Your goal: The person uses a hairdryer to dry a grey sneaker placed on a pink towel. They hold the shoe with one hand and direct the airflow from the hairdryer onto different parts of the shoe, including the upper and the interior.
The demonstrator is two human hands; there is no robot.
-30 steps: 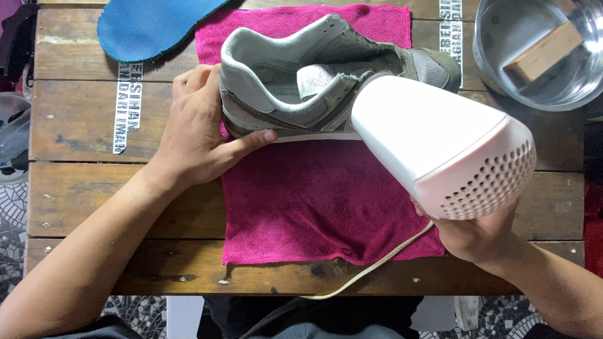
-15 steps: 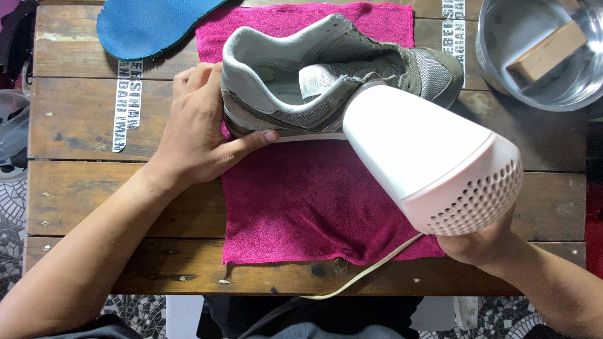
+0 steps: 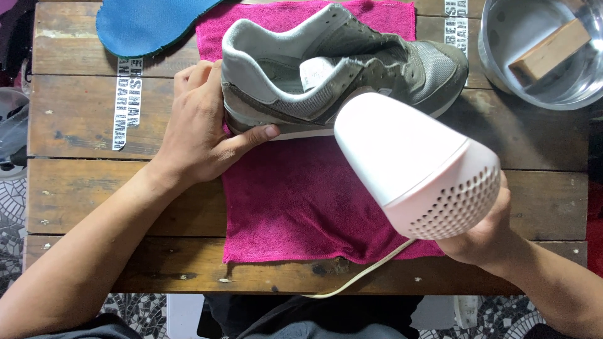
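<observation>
A grey sneaker [image 3: 377, 56] lies on its side on a magenta towel [image 3: 295, 207], its opening facing me. My left hand [image 3: 201, 125] grips the sneaker's heel, thumb along the sole edge. My right hand [image 3: 483, 235] holds a white hair dryer [image 3: 414, 163] by its handle, mostly hidden under the body. The dryer's nozzle points at the middle of the sneaker, close to its side. A cream cord [image 3: 364, 273] trails from the dryer off the table's front edge.
A blue insole [image 3: 151, 25] lies at the back left of the wooden table [image 3: 81, 188]. A steel bowl [image 3: 540, 56] with a wooden block in it stands at the back right. Patterned floor shows below the table.
The hair dryer has shifted slightly left and toward the sneaker's middle. My left hand and the sneaker have stayed put.
</observation>
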